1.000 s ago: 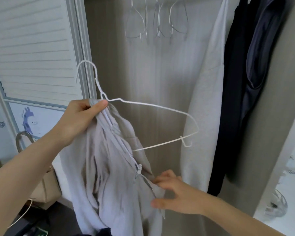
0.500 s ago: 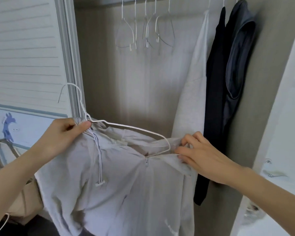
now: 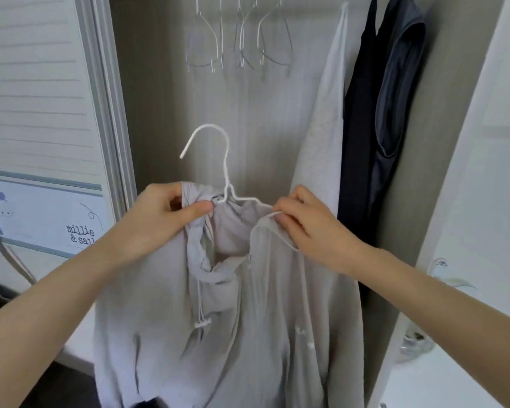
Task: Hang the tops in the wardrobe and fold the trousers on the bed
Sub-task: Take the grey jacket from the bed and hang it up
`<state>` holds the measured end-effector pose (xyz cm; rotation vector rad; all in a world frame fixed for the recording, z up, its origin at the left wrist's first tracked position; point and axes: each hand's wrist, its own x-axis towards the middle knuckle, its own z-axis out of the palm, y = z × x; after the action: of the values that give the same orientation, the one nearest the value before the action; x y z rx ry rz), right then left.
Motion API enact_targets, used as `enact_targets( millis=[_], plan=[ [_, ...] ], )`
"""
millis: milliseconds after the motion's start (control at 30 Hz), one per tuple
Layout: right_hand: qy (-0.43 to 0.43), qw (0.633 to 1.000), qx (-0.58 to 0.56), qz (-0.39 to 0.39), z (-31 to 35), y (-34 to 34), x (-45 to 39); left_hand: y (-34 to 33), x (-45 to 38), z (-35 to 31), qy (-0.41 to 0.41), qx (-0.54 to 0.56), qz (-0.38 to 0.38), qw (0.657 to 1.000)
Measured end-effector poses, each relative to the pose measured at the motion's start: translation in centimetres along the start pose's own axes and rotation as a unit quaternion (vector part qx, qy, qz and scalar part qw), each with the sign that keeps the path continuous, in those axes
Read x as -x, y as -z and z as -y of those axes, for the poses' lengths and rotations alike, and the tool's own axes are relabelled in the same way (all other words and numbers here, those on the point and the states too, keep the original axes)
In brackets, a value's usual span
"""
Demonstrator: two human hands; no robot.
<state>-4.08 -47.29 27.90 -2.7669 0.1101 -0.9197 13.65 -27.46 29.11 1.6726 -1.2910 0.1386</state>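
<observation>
**Grey top on hanger, held at wardrobe**

Grey zip top (image 3: 233, 313) hangs centre frame on white wire hanger (image 3: 227, 184). Left hand (image 3: 165, 213) pinches collar at 9 o'clock; right hand (image 3: 306, 222) pinches collar edge at 3 o'clock. Empty hangers (image 3: 239, 39) at 12 o'clock.

Both forearms are raised forward and converge. The left hand (image 3: 165, 219) is curled with thumb pressed against fingers; the right hand (image 3: 309, 228) is pinched likewise.

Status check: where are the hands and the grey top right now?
Both hands, left hand and right hand, pinching grey top at its collar on white hanger. Not yet hung. Empty hangers above, nothing blocking.
</observation>
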Motion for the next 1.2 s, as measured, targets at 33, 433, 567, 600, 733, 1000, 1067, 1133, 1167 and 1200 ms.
enact_targets(
  millis=[33, 433, 567, 600, 733, 1000, 1067, 1133, 1167, 1200],
  plan=[
    [-0.003, 1.000, -0.010, -0.027, -0.5, 0.7, 0.1, 0.7, 0.1, 0.4, -0.007, -0.022, 0.005, 1.000],
    [0.139, 0.981, -0.051, -0.126, 1.0, 6.2, -1.3, 4.7, -3.0, 3.2, 0.050, -0.081, -0.179, 0.979],
    [-0.071, 0.982, -0.007, -0.176, -1.0, 7.0, -2.7, 5.6, -3.1, 3.2, 0.047, -0.055, -0.175, 0.982],
    [-0.140, 0.986, 0.011, -0.093, -1.8, 6.8, -2.9, 5.6, -3.1, 3.3, 0.050, -0.043, -0.174, 0.983],
    [-0.163, 0.982, -0.068, 0.068, -2.8, 5.4, -3.1, 6.2, -3.0, 3.1, 0.053, -0.019, -0.167, 0.984],
    [-0.066, 0.990, -0.127, -0.006, 0.0, 3.0, -4.6, 5.5, -4.3, 1.3, -0.007, -0.176, -0.066, 0.982],
    [-0.060, 0.991, -0.114, -0.032, 0.2, 2.9, -4.6, 5.7, -4.6, 1.3, -0.012, -0.151, -0.046, 0.987],
    [-0.043, 0.993, -0.100, -0.039, 0.2, 2.8, -4.3, 5.7, -4.5, 1.3, -0.020, -0.135, -0.014, 0.990],
    [-0.035, 0.994, -0.097, -0.040, 0.2, 2.9, -4.2, 5.6, -4.6, 1.4, -0.028, -0.135, -0.007, 0.990],
    [-0.030, 0.994, -0.092, -0.043, 0.1, 3.0, -4.1, 5.6, -4.8, 1.5, -0.035, -0.131, -0.008, 0.991]
  ],
)
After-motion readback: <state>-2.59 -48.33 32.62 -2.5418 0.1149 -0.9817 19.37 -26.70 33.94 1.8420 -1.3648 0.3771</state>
